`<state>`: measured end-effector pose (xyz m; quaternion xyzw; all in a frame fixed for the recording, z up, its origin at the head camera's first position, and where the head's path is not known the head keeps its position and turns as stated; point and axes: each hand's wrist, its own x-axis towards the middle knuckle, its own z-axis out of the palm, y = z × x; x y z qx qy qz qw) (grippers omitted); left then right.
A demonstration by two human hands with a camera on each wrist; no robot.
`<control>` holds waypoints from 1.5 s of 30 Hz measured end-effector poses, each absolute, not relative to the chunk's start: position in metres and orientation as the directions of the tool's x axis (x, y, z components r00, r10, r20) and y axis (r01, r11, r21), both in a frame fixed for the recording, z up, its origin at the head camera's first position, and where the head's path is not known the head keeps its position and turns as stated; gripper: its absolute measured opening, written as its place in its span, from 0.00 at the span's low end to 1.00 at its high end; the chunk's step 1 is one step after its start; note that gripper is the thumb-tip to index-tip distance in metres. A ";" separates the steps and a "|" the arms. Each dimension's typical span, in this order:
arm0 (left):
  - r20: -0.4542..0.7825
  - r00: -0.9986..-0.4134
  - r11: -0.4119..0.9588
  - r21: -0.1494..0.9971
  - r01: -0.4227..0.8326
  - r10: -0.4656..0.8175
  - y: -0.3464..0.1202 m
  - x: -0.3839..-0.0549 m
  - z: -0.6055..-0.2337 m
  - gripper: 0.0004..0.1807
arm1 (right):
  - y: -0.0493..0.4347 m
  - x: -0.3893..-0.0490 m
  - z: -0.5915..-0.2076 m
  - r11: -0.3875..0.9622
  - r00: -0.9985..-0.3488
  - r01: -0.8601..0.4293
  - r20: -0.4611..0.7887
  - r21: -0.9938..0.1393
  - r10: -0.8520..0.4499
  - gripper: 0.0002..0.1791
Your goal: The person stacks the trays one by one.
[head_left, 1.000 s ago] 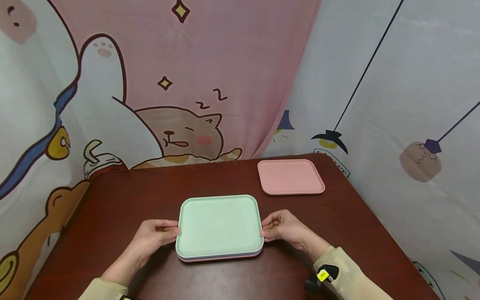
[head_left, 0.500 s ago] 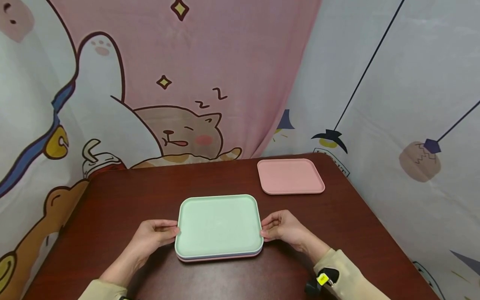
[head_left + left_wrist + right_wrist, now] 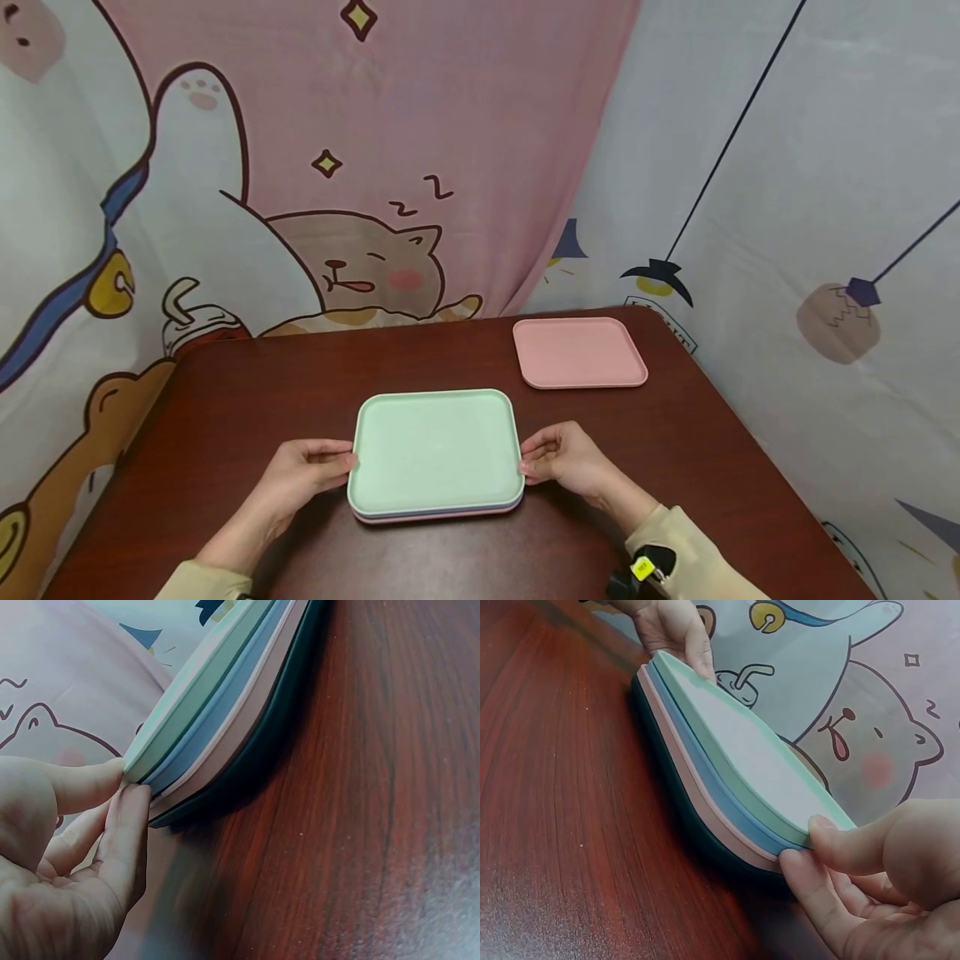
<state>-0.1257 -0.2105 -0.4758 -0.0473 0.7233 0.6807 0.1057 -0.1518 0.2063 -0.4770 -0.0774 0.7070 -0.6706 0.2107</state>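
A light green rectangular tray (image 3: 437,454) lies on top of a stack in the middle of the table. Under it, the wrist views show the edges of a blue tray (image 3: 705,765) and a pink tray (image 3: 686,780), with a dark band lowest. My left hand (image 3: 307,471) pinches the green tray's left edge, thumb at the rim and fingertips at the side below. At the opposite edge my right hand (image 3: 570,467) does the same, its thumb on the green rim and a fingertip lower, by the blue and pink edges.
Another pink tray (image 3: 581,353) lies apart at the back right of the dark red-brown wooden table (image 3: 255,392). A curtain (image 3: 480,125) printed with cartoon animals hangs behind the table, and pale printed cloth (image 3: 810,208) hangs along the right.
Both hands keep their grip at the tray's edges, and the stack stays in its place. The whole head view has shifted very slightly.
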 end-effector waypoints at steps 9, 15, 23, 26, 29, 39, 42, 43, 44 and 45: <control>-0.219 -0.972 0.064 0.975 -0.214 0.083 -0.209 -0.126 -0.478 0.21 | 0.211 -0.150 -0.478 0.081 -0.892 0.195 -0.211 -0.977 -0.399 0.16; -0.223 -0.972 0.069 0.974 -0.218 0.069 -0.209 -0.125 -0.478 0.21 | 0.211 -0.150 -0.478 0.066 -0.888 0.201 -0.210 -0.977 -0.409 0.17; -0.239 -0.968 0.049 0.971 -0.236 0.072 -0.212 -0.124 -0.475 0.22 | 0.216 -0.150 -0.476 0.049 -0.886 0.195 -0.197 -0.980 -0.419 0.17; -0.245 -0.968 0.052 0.969 -0.242 0.059 -0.213 -0.125 -0.472 0.21 | 0.220 -0.150 -0.475 0.037 -0.890 0.193 -0.191 -0.980 -0.414 0.18; -0.240 -0.969 0.055 0.970 -0.237 0.054 -0.215 -0.125 -0.470 0.20 | 0.224 -0.150 -0.474 0.027 -0.892 0.197 -0.191 -0.980 -0.410 0.19; -0.246 -0.967 0.016 0.969 -0.245 0.068 -0.219 -0.127 -0.463 0.23 | 0.235 -0.151 -0.471 0.014 -0.896 0.207 -0.195 -0.978 -0.399 0.24; -0.252 -0.966 0.001 0.968 -0.252 0.067 -0.219 -0.128 -0.460 0.24 | 0.239 -0.152 -0.470 0.004 -0.898 0.203 -0.187 -0.979 -0.399 0.24; -0.248 -0.966 -0.003 0.968 -0.249 0.071 -0.219 -0.129 -0.460 0.24 | 0.241 -0.152 -0.469 0.000 -0.899 0.200 -0.184 -0.980 -0.398 0.24; -0.244 -0.967 -0.007 0.969 -0.245 0.077 -0.219 -0.129 -0.459 0.25 | 0.242 -0.153 -0.469 -0.003 -0.900 0.198 -0.180 -0.980 -0.396 0.24; -0.239 -0.967 -0.011 0.970 -0.241 0.085 -0.219 -0.129 -0.458 0.25 | 0.244 -0.153 -0.468 -0.006 -0.902 0.195 -0.177 -0.981 -0.395 0.24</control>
